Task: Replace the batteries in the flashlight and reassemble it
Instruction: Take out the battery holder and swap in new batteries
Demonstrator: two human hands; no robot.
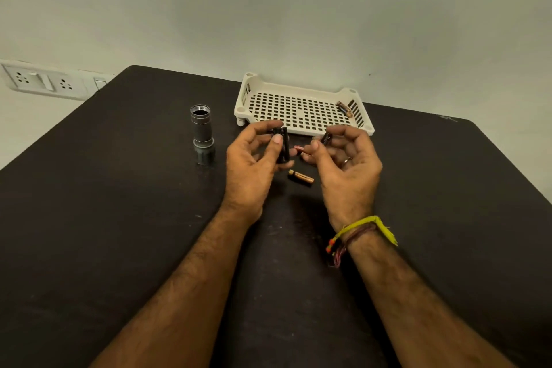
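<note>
A dark, matte table (119, 218) with faint scuffs stands against a plain pale wall (298, 9). On the wall at left, a white socket panel (44, 81) sits just above the tabletop's edge. The light is dim and even.

Dark table (119, 218): flashlight body (202, 134) upright, battery (301, 177) lying, perforated tray (301, 112), possibly second battery (298, 147).

The flashlight body (202, 134) looks like grey metal with a dull sheen. The perforated tray (301, 128) is smooth cream plastic; the dark table (119, 188) is matt
</note>
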